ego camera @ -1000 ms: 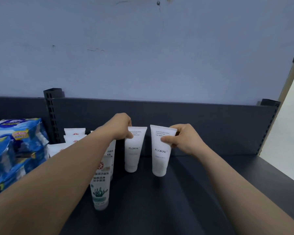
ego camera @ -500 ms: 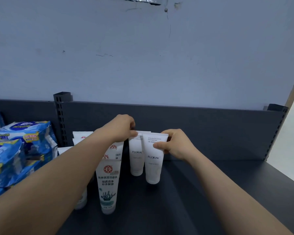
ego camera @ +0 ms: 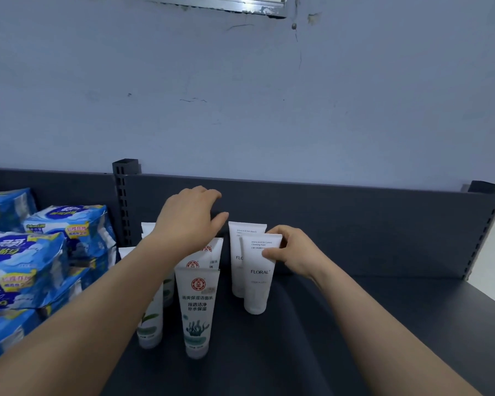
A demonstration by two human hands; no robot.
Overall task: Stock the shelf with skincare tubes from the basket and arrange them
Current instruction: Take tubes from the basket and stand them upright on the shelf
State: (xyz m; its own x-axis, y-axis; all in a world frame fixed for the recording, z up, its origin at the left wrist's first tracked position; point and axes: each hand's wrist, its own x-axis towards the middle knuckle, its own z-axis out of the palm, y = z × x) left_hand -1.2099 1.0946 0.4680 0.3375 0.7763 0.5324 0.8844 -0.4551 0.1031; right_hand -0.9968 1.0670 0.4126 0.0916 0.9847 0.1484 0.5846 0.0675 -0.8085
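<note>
The front FLORAL tube [ego camera: 256, 284] stands cap-down on the shelf [ego camera: 297, 352], just before the rear FLORAL tube [ego camera: 238, 252] — probably light, soft, tippy, best taken at its crimped top. The grip of the right hand [ego camera: 293, 252] pinches there; the left hand [ego camera: 189, 221] hovers spread.

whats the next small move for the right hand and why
Probably nudge the front tube left, square before the rear tube, then let go: the right hand pinches its top, and it stands offset to the right, overlapping it.

Matt dark shelf [ego camera: 312, 352] — smooth white plastic tubes [ego camera: 256, 281], glossy blue packs [ego camera: 26, 267].
</note>
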